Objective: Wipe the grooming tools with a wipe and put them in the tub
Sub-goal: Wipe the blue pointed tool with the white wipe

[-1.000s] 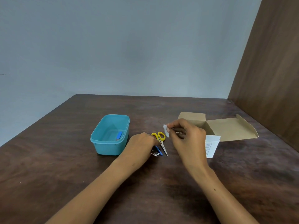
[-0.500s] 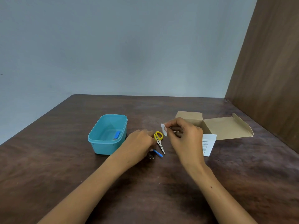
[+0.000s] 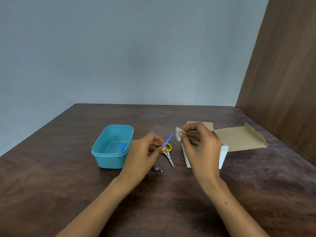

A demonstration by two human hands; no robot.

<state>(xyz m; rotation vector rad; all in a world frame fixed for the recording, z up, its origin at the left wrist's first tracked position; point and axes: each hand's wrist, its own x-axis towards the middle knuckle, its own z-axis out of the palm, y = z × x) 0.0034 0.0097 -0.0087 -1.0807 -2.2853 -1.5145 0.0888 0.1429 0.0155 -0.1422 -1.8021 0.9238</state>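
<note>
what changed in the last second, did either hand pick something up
The left hand has picked up the thin blue tool that lay beside the scissors and now pinches it, tip raised toward the wipe. The right hand keeps pinching the wipe in much the same place. The scissors, the silver clippers, the tub with one blue item inside, and the open cardboard box are as before.
</note>
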